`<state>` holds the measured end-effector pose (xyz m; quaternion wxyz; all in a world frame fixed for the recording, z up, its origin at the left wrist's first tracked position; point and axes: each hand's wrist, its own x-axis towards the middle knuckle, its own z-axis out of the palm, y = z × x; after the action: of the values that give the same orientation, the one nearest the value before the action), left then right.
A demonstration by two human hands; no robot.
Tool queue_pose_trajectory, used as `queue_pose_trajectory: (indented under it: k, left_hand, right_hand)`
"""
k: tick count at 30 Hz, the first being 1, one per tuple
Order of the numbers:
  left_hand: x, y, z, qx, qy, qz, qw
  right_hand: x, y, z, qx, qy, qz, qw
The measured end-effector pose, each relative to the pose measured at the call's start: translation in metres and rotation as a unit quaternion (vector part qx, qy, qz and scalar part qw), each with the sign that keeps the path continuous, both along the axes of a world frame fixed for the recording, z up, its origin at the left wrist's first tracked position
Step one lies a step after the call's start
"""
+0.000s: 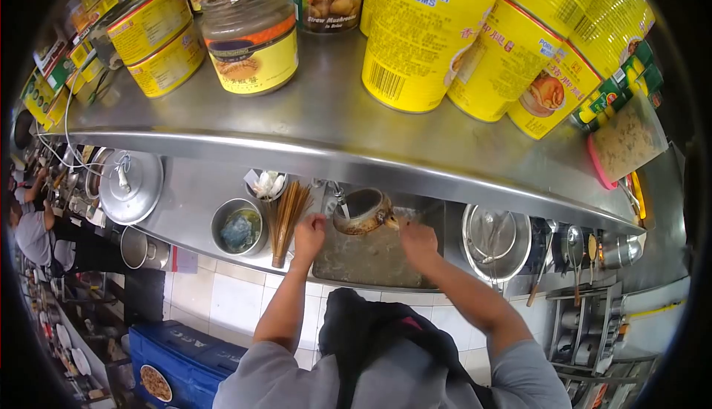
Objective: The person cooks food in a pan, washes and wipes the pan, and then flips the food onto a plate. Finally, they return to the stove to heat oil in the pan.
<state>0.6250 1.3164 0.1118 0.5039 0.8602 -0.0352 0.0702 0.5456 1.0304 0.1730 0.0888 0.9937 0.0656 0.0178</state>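
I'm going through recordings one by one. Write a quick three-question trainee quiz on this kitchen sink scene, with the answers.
1. Multiple choice: which hand is at the handle of the pot? A) left B) right
2. True or false: yellow cans stand on the upper shelf.
3. Fill in: as pictured, the bundle of thin sticks lies on the ___ side of the sink.

Key: 1. B, the right hand; 2. true; 3. left.

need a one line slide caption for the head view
Right hand grips a brown-stained pan by its handle over the sink; left hand beside a bamboo wok brush.
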Motion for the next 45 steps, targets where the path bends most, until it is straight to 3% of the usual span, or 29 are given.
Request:
queue_pose_trajectory:
  k: [3, 5, 6, 8, 10, 11, 12, 14, 15, 17, 19, 20, 21, 22, 23, 25, 27, 29, 31, 32, 34, 35, 37, 39, 41, 42, 43, 44, 45]
  left_hand:
    - [0.014, -0.004, 0.019, -0.032, 0.015, -0.045, 0.998]
    - [0.025, -0.009, 0.021, -0.271, 0.158, -0.07, 0.947]
    - [0.031, -0.014, 0.023, -0.271, 0.157, -0.072, 0.947]
    - [0.04, -0.026, 0.028, -0.534, 0.285, -0.043, 0.794]
    - [0.049, -0.031, 0.02, -0.546, 0.315, -0.051, 0.774]
    - [0.055, -0.038, 0.021, -0.583, 0.324, -0.064, 0.742]
    - [0.057, -0.045, 0.025, -0.62, 0.331, -0.077, 0.707]
    - [0.053, -0.053, 0.023, -0.622, 0.327, -0.092, 0.706]
    - [0.051, -0.055, 0.015, -0.536, 0.361, -0.116, 0.754]
    - [0.05, -0.062, -0.008, -0.443, 0.39, -0.14, 0.795]
    - [0.048, -0.076, -0.045, -0.106, 0.249, -0.098, 0.958]
    - [0.041, -0.083, -0.053, 0.073, 0.163, -0.071, 0.981]
    - [0.025, -0.103, -0.053, 0.11, 0.077, -0.111, 0.985]
    - [0.007, -0.12, -0.05, 0.145, -0.01, -0.152, 0.978]
    - [-0.007, -0.116, -0.049, 0.146, -0.01, -0.154, 0.977]
    - [-0.026, -0.109, -0.04, 0.168, 0.054, -0.418, 0.891]
    - [-0.011, -0.071, -0.02, 0.227, 0.052, -0.436, 0.869]
    - [-0.002, -0.063, -0.025, 0.287, 0.059, -0.455, 0.841]
    - [0.022, -0.087, -0.055, 0.381, -0.111, -0.261, 0.88]
    - [0.014, -0.117, -0.06, 0.301, -0.076, -0.184, 0.932]
    - [0.006, -0.166, -0.12, 0.131, -0.115, -0.19, 0.966]
    - [-0.011, -0.157, -0.106, 0.131, -0.114, -0.19, 0.966]
    - [-0.052, -0.135, -0.03, 0.031, 0.043, -0.334, 0.941]
    - [-0.045, -0.092, 0.011, 0.315, 0.018, -0.47, 0.824]
    - [-0.02, -0.065, 0.016, 0.313, 0.117, -0.36, 0.871]
    - [-0.006, -0.069, 0.0, 0.312, 0.118, -0.361, 0.871]
    - [0.011, -0.072, -0.03, 0.314, -0.051, -0.307, 0.897]
    - [0.026, -0.071, -0.045, 0.309, -0.221, -0.24, 0.893]
    - [0.027, -0.087, -0.034, 0.302, -0.15, -0.223, 0.915]
  right_hand:
    - [0.022, 0.012, 0.018, -0.032, -0.028, 0.019, 0.999]
    - [0.034, 0.025, 0.022, -0.03, -0.002, 0.006, 1.0]
    - [0.035, 0.028, 0.023, -0.029, 0.025, -0.006, 0.999]
    - [0.032, 0.025, 0.007, 0.04, 0.075, -0.02, 0.996]
    - [0.023, 0.016, -0.02, 0.116, 0.128, -0.036, 0.984]
    - [0.019, -0.002, -0.033, 0.251, 0.341, -0.108, 0.899]
    - [0.014, -0.007, -0.03, 0.366, 0.528, -0.173, 0.747]
    - [-0.029, -0.003, -0.02, 0.619, 0.524, -0.349, 0.47]
    - [-0.045, 0.0, -0.028, 0.619, 0.523, -0.351, 0.47]
    - [-0.066, 0.012, -0.047, 0.739, 0.514, -0.326, 0.287]
    - [-0.075, 0.029, -0.062, 0.757, 0.512, -0.3, 0.273]
    - [-0.077, 0.039, -0.066, 0.773, 0.509, -0.274, 0.259]
    - [-0.076, 0.05, -0.06, 0.771, 0.49, -0.273, 0.301]
    - [-0.074, 0.051, -0.062, 0.773, 0.489, -0.272, 0.299]
    - [-0.072, 0.05, -0.064, 0.764, 0.48, -0.288, 0.32]
    - [-0.071, 0.041, -0.063, 0.759, 0.464, -0.304, 0.341]
    - [-0.078, 0.02, -0.052, 0.747, 0.433, -0.322, 0.387]
    - [-0.085, 0.023, -0.062, 0.747, 0.431, -0.322, 0.389]
    - [-0.084, 0.038, -0.064, 0.739, 0.439, -0.29, 0.421]
    - [-0.081, 0.046, -0.066, 0.738, 0.441, -0.289, 0.42]
    - [-0.07, 0.055, -0.072, 0.733, 0.395, -0.294, 0.469]
    - [-0.068, 0.05, -0.075, 0.733, 0.396, -0.294, 0.468]
    - [-0.069, 0.028, -0.08, 0.714, 0.335, -0.348, 0.507]
    - [-0.08, 0.008, -0.064, 0.726, 0.347, -0.325, 0.497]
    - [-0.087, 0.005, -0.058, 0.739, 0.361, -0.303, 0.482]
    - [-0.087, 0.008, -0.06, 0.754, 0.378, -0.311, 0.437]
    - [-0.086, 0.015, -0.061, 0.768, 0.397, -0.316, 0.391]
    - [-0.082, 0.025, -0.063, 0.767, 0.401, -0.311, 0.393]
    - [-0.077, 0.035, -0.065, 0.767, 0.417, -0.316, 0.371]
